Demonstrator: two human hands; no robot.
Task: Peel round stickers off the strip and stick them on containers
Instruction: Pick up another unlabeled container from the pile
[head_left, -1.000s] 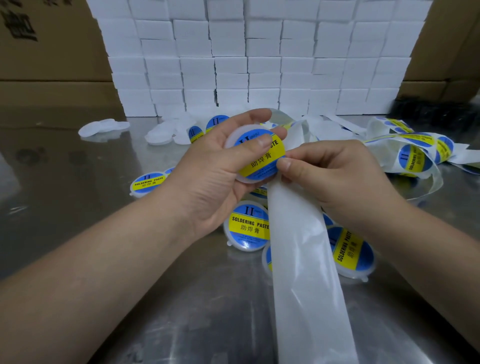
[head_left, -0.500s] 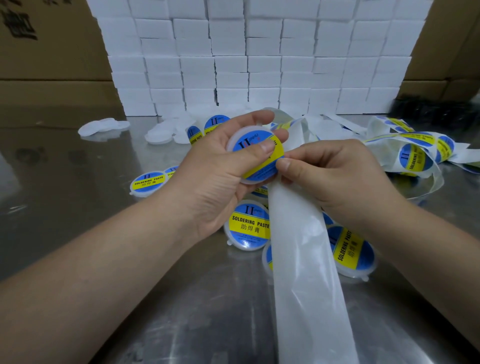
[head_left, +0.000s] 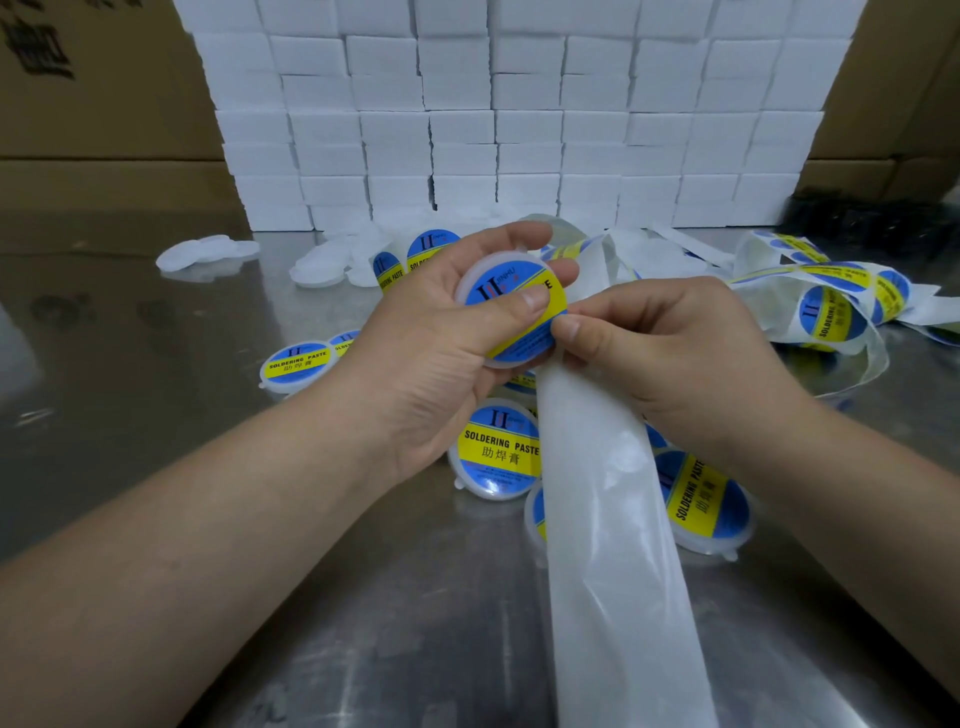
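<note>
Head view: the left hand (head_left: 426, 353) grips a round white container with blue-yellow sticker (head_left: 511, 312) above labelled tubs (head_left: 497, 451) on the steel table (head_left: 156, 441). The right hand (head_left: 670, 353) pinches the translucent backing strip (head_left: 613, 545), which hides two tubs partly.

Labelled container (head_left: 511, 312) (left hand (head_left: 431, 353))

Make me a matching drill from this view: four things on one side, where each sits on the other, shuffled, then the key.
Things
1. left hand
2. right hand
3. white blocks
4. sticker strip

Places
A. stacked along the back of the table
B. loose heap at far right
C. gripping the labelled container
D. pinching the bare backing strip

Pairs: 1-C, 2-D, 3-A, 4-B
</note>
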